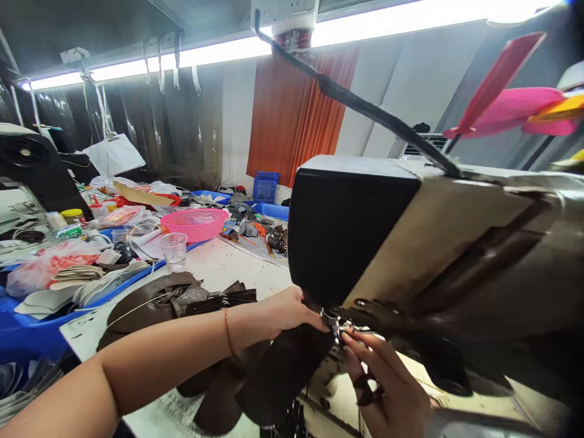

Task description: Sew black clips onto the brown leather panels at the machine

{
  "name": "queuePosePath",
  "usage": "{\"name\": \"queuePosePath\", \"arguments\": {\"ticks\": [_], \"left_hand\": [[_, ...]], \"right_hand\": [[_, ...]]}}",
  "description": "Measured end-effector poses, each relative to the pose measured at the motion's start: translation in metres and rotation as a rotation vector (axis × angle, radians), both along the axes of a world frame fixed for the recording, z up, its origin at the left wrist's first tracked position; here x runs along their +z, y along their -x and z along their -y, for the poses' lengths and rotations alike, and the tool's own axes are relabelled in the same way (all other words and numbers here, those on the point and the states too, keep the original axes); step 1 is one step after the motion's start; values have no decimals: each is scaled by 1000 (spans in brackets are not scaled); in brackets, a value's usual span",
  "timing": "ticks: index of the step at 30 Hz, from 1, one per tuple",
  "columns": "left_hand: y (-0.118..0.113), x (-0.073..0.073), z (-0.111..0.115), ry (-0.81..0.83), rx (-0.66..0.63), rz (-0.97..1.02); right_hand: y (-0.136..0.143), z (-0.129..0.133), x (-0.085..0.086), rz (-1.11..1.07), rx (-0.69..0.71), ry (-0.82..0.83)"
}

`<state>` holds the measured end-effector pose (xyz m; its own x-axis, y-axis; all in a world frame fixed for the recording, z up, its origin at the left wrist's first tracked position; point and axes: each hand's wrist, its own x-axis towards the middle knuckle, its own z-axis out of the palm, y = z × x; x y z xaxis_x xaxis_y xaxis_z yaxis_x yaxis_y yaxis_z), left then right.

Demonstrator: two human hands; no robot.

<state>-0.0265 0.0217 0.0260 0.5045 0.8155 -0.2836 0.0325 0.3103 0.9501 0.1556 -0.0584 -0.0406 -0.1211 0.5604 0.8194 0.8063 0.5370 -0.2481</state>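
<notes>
The dark piece [285, 377] hangs directly below the left hand [285, 313], its upper edge meeting the bunched fingers and its inner end lying just beside the fingertips of the right hand [387, 377], which are drawn close together at the small metal foot [335, 323]; whether either hand pinches cannot be told. Above stands the sewing machine [351, 231]; beyond, on the counter [214, 263], are a stack of dark pieces [221, 302], a clear cup [174, 250] and a pink basket [195, 226].
</notes>
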Motion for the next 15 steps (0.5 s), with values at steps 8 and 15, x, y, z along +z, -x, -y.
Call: {"name": "queuePosePath", "arguments": {"ticks": [8, 15], "left_hand": [[9, -3, 20, -73, -51, -31], [23, -37, 109, 68, 186, -16]], "right_hand": [[8, 30, -4, -25, -25, 73], [45, 100, -32, -357, -283, 267]]}}
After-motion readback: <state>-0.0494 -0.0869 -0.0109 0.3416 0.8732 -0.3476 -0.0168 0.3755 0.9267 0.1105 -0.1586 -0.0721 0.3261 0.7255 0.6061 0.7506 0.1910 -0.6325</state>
